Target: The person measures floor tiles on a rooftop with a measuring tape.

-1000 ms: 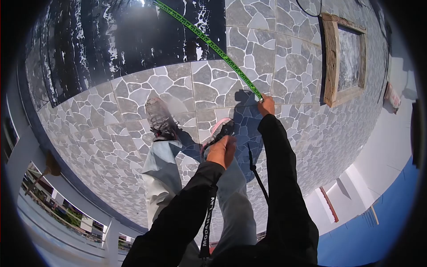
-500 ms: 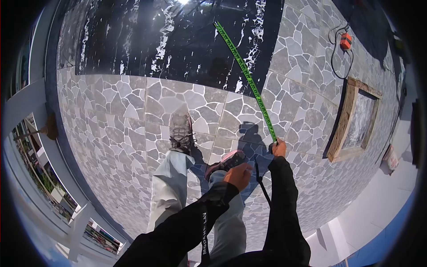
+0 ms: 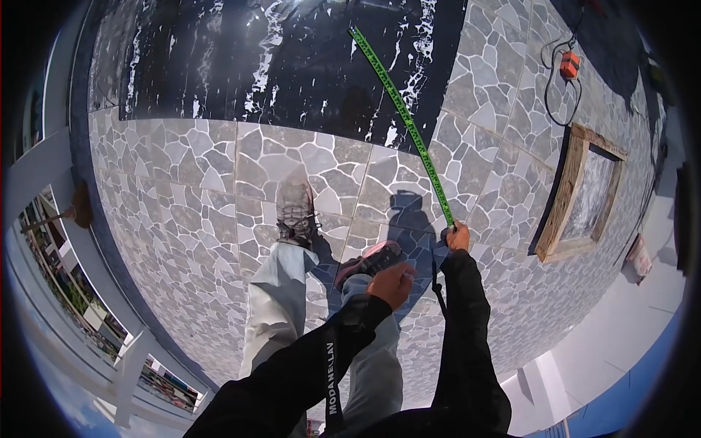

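Note:
A green tape measure blade (image 3: 400, 108) stretches from my right hand (image 3: 458, 237) up across the stone-patterned tiles and over a black sheet (image 3: 212, 66). My right hand is closed around the dark case at the blade's near end, and a black strap (image 3: 437, 281) hangs below it. To the left, my left hand (image 3: 392, 285) hovers in front of my right shoe (image 3: 376, 259), its fingers curled in with nothing seen in them. The blade's far tip lies on the black sheet, which has white worn streaks.
A wooden frame (image 3: 569, 197) with a grey panel lies at the right. Beyond it is an orange device (image 3: 569, 66) with a black cable. A white railing (image 3: 62, 175) runs along the left, with a broom head (image 3: 82, 206) beside it. My left shoe (image 3: 296, 212) rests on the tiles.
The view has shifted slightly. The blade's far tip sits a little higher and further left in view. My right hand still grips the tape measure, and my left hand stays curled.

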Demonstrator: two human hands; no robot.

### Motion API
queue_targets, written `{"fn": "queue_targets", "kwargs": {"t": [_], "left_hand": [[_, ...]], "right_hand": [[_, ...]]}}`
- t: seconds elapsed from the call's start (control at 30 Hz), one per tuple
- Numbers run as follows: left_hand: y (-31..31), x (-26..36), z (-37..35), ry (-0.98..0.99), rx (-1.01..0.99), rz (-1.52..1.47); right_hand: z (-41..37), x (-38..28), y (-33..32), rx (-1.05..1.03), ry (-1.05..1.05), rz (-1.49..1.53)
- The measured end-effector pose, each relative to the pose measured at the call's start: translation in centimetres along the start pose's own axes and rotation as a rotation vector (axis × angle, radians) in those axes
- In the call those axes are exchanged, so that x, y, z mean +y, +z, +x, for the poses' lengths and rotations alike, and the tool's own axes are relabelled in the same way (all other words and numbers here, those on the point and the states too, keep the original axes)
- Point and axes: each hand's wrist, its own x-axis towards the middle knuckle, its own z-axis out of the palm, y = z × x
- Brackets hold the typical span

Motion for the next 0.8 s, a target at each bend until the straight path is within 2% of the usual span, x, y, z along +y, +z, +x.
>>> {"fn": "queue_targets", "kwargs": {"t": [0.07,0.13,0.17,0.2,0.3,0.37,0.47,0.5,0.53,0.57,0.63,0.67,0.7,0.73,0.77,0.8], "left_hand": [[-0.2,0.2,0.0,0.026,-0.009,0.02],[-0.3,0.3,0.1,-0.126,-0.076,-0.063],[-0.3,0.4,0.1,-0.177,-0.097,-0.089],[-0.4,0.5,0.0,-0.148,-0.088,-0.061],[-0.7,0.9,-0.1,-0.127,-0.056,-0.019],[-0.7,1.1,0.1,-0.13,-0.041,-0.004],[-0.9,1.3,0.2,-0.025,0.017,0.022],[-1.0,0.9,0.7,-0.01,0.01,0.04],[-1.3,0.9,0.7,0.006,0.01,0.054],[-1.4,0.1,0.3,0.026,0.049,0.055],[-1.5,-2.3,-0.5,0.17,0.207,0.109],[-1.4,-4.0,-1.9,0.083,0.164,0.174],[-1.0,-5.9,-4.0,-0.005,0.116,0.23],[-0.2,-7.4,-6.7,-0.035,0.188,0.093],[-1.2,-5.6,-10.1,-0.235,0.095,0.078],[0.3,-7.9,-12.2,-0.196,0.14,0.004]], "right_hand": [[-0.1,-0.5,-0.2,0.016,-0.015,-0.017],[-0.3,-1.5,-0.8,0.034,-0.032,-0.033],[-0.4,-1.8,-0.9,0.015,0.052,0.027],[-0.4,-2.1,-1.0,-0.005,0.134,0.087],[-0.1,-1.8,-1.0,-0.006,0.023,-0.022],[0.0,-1.1,-0.7,-0.004,0.03,-0.015],[-0.7,-0.5,-0.1,-0.015,0.019,0.01],[-1.0,-2.3,-1.1,-0.021,-0.002,0.027],[-2.4,-4.3,-2.7,-0.021,-0.111,0.018],[-3.6,-4.5,-2.4,-0.059,0.008,0.117],[-6.9,-4.6,-1.4,-0.035,-0.113,0.231],[-9.6,-11.4,-6.0,-0.154,-0.196,0.068],[-11.0,-10.5,-4.9,-0.22,-0.282,0.082],[-14.5,-14.7,-7.4,-0.224,-0.321,0.084],[-17.6,-19.3,-9.7,-0.361,-0.27,0.089],[-20.9,-23.7,-11.9,-0.485,-0.155,0.114]]}}
